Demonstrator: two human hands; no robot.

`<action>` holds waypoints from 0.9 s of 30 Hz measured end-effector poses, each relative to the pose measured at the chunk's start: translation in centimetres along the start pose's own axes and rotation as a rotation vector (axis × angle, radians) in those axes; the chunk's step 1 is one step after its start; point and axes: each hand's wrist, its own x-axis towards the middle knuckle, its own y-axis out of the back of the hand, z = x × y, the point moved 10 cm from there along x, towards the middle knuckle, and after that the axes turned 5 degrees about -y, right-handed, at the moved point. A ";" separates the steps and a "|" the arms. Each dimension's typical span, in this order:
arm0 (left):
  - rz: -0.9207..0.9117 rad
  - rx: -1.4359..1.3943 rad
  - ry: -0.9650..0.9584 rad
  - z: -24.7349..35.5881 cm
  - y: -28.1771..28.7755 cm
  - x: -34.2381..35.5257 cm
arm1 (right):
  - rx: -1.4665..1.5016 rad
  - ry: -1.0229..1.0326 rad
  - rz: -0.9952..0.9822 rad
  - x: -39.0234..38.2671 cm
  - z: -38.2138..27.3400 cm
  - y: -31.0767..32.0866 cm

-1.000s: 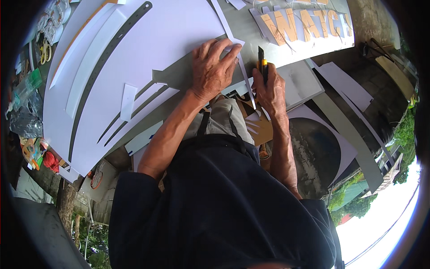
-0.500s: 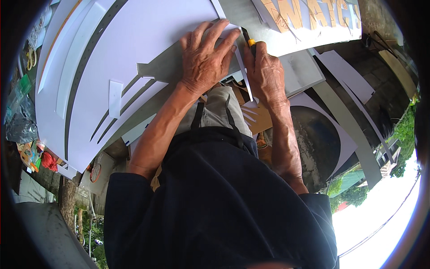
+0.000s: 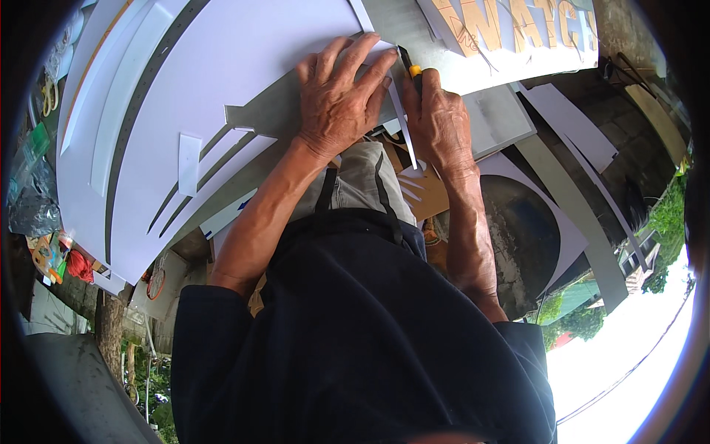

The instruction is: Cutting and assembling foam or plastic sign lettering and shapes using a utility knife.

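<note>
My left hand point(image 3: 342, 92) lies palm down with its fingers spread, pressing on the edge of a thin white strip point(image 3: 405, 122) over the grey work surface. The fingertips reach a narrow white piece at the far edge. My right hand point(image 3: 439, 122) is closed around a black and yellow snap-off utility knife point(image 3: 416, 72), its blade tip by the strip's upper end, close to my left fingertips. To the left spreads a large white sheet point(image 3: 229, 48) with cut-out slots and a small loose white rectangle point(image 3: 189, 164) on it. My right palm hides most of the knife's handle.
A long dark metal ruler point(image 3: 135, 111) lies across the sheet at left. Brown-faced letter shapes point(image 3: 521, 29) rest on a white panel at far right. White and grey offcuts point(image 3: 573, 203) and a sheet around a dark round opening are at right. Plastic bags point(image 3: 35, 211) sit at far left.
</note>
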 end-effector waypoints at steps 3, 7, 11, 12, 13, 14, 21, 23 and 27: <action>0.007 0.003 -0.013 0.0 -0.1 -0.1 | 0.008 -0.001 0.001 0.0 0.1 0.0; 0.007 0.005 -0.021 0.1 -0.1 0.0 | 0.003 -0.031 -0.013 0.0 0.4 -0.3; 0.000 -0.009 -0.001 0.0 0.0 0.0 | 0.016 -0.005 -0.002 0.0 0.2 -0.1; 0.001 -0.008 0.000 0.1 0.0 0.0 | 0.020 -0.012 -0.002 0.0 0.2 -0.2; 0.002 -0.005 0.002 0.0 0.1 0.0 | 0.024 -0.017 -0.004 0.0 0.3 -0.2; 0.002 -0.005 0.002 0.0 0.1 0.0 | 0.024 -0.016 -0.004 0.0 0.3 -0.3; 0.009 -0.007 0.001 0.0 0.2 -0.1 | -0.015 0.004 0.005 0.0 0.0 -0.3; 0.011 -0.011 -0.001 0.1 0.1 0.0 | -0.021 0.002 0.011 0.0 -0.1 -0.2; 0.050 -0.001 -0.012 0.1 0.2 0.0 | -0.081 -0.006 0.011 0.0 -0.6 -0.2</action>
